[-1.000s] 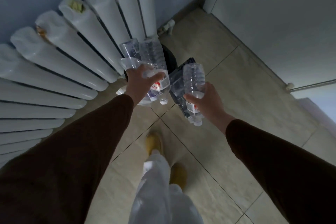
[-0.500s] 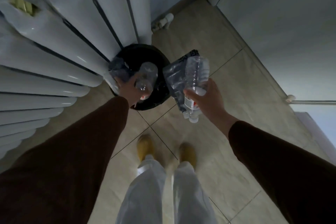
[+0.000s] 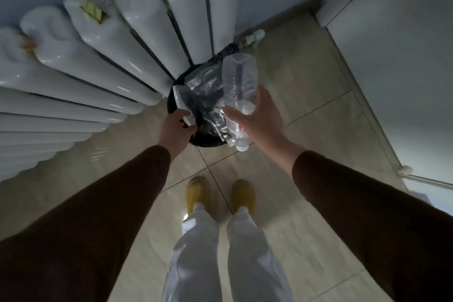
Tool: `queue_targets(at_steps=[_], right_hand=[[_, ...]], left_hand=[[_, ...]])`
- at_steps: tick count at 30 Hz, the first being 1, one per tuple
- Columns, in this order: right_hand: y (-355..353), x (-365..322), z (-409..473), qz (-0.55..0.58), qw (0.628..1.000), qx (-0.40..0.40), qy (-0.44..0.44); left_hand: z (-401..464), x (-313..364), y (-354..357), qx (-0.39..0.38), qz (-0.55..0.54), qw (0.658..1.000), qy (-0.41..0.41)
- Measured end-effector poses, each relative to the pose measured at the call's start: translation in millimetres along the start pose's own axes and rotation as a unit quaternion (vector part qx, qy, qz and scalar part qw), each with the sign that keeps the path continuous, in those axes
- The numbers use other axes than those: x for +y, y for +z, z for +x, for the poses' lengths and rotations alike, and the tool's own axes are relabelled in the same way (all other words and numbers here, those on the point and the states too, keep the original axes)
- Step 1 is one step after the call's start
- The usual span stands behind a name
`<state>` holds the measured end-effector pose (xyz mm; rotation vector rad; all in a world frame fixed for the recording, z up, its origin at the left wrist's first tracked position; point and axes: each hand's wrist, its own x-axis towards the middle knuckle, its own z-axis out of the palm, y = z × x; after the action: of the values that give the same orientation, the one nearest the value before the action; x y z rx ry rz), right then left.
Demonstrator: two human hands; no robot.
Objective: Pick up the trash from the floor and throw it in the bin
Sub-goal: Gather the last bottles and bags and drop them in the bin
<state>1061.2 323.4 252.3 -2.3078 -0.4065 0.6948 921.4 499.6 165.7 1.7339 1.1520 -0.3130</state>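
The clear plastic bottle [image 3: 239, 81] is in the right hand [image 3: 259, 117], held right over the black bin [image 3: 206, 141]. The fingers wrap around its lower part, near the white cap, which points back toward the person. A crinkly see-through wrapper [image 3: 208, 95] is pinched in the same hand and hangs over the bin's mouth. The left hand [image 3: 175, 129] sits at the bin's near edge with fingers curled on a small white piece [image 3: 180, 103]; whether that is trash or part of the bin cannot be told.

To do this step well, the right hand should go a bit lower and let go only when both things are over the hole, so nothing bounces out. The bottle is light, thin and ribbed, so it could roll. The wrapper is floppy and may stick to the fingers.

The bin wears a shiny black bag. It stands against the smooth white radiator [image 3: 137, 39], on pale glossy floor tiles [image 3: 306, 95].
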Motion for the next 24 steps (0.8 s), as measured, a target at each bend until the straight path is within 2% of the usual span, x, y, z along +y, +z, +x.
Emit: queue_targets(at_steps=[4,6,8,11,13,15,19,24], right_hand=[[34,-12,41,-0.026,0.982,-0.155,0.108],[52,-11,57,-0.085,0.967,-0.183,0.154],[66,-11,70,-0.111,0.962,-0.185,0.164],[82,-11,86,-0.238,0.947,-0.199,0.082],[90,-9,92,-0.345,0.914,-0.213,0.009],[91,-8,95,-0.412,0.884,-0.222,-0.018],[82,-2,84,-0.43,0.875,-0.217,-0.047],[61,0,51,-0.374,0.911,-0.15,-0.091]], left_hand=[[-15,-4,-5,0.067,0.019,0.998,0.008],[-21,-9,-8,0.081,0.027,0.996,0.013],[-24,-13,-11,0.084,0.049,0.995,0.017],[-27,-24,-14,0.087,0.062,0.994,0.032],[-29,-29,-16,0.087,0.06,0.994,0.034],[-31,-33,-17,0.09,0.057,0.994,0.037],[-40,-33,-14,0.089,0.049,0.994,0.039],[-59,-23,-19,0.068,0.073,0.993,0.063]])
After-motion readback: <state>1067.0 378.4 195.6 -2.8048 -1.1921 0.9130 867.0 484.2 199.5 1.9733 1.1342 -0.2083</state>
